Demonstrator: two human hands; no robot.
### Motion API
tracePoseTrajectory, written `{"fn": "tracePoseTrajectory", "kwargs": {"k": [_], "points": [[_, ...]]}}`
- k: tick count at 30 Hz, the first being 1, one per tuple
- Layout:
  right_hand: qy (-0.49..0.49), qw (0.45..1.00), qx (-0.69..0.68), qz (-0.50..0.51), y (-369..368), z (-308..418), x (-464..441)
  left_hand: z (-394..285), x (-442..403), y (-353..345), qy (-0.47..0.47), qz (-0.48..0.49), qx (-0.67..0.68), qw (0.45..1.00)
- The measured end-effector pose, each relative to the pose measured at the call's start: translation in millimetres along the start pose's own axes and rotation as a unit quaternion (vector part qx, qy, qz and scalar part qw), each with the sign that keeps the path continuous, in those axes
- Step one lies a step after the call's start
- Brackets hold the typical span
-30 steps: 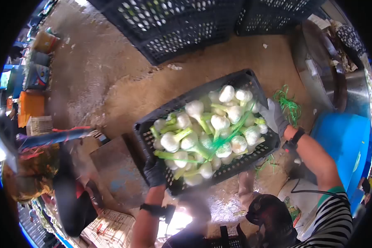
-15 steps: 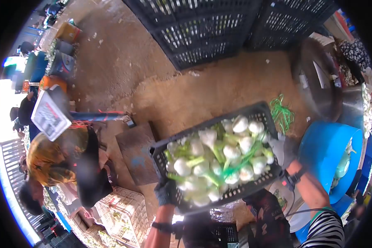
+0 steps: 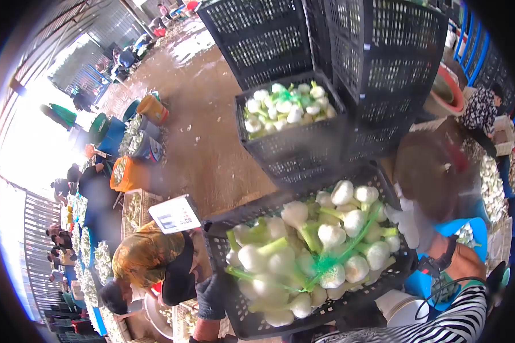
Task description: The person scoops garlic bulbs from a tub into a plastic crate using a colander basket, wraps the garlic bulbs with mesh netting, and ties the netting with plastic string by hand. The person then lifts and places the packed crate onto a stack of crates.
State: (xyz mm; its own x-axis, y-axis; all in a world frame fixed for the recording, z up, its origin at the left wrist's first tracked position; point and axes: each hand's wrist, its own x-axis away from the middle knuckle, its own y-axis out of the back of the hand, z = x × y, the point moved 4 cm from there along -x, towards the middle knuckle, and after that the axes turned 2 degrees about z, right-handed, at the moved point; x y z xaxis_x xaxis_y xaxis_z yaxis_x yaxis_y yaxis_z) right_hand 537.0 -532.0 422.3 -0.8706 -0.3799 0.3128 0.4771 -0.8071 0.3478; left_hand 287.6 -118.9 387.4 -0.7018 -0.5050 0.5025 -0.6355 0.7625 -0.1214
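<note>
A black plastic crate filled with white garlic bulbs is held up before me, tilted so its right side sits higher. My left hand, in a dark glove, grips the crate's left end. At the right end, my right hand, in a pale grey glove, is closed on the rim; its fingertips are partly hidden. Green netting or string lies across the bulbs, which keep short green stems.
Ahead stands a garlic-filled crate on others, beside a tall crate stack. A person in a patterned top bends at the left near a scale display. Blue tubs and a white bucket stand at the right.
The view has lifted and moved forward, bringing the stacked crates closer. The held crate is nearer to me and looks larger; both hands still hold its ends.
</note>
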Motion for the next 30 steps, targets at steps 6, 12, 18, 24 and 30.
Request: {"fn": "tracePoseTrajectory", "kwargs": {"k": [6, 12, 18, 24, 30], "points": [[0.076, 0.995, 0.061, -0.026, 23, 122, -89, -106, -90, -33, -0.159, 0.015, -0.083, 0.984], [0.076, 0.988, -0.135, 0.024, 45, 178, -215, -220, -206, -104, -0.163, 0.064, -0.065, 0.982], [0.381, 0.831, 0.402, -0.051, 97, 204, -343, -286, -336, -163, -0.501, 0.073, -0.487, 0.712], [0.207, 0.969, 0.134, -0.033, 141, 127, -477, -255, -455, -204, -0.105, 0.077, -0.018, 0.991], [0.040, 0.994, -0.086, -0.055, 129, 114, -515, -251, -493, -233, -0.028, 0.038, -0.153, 0.987]]}}
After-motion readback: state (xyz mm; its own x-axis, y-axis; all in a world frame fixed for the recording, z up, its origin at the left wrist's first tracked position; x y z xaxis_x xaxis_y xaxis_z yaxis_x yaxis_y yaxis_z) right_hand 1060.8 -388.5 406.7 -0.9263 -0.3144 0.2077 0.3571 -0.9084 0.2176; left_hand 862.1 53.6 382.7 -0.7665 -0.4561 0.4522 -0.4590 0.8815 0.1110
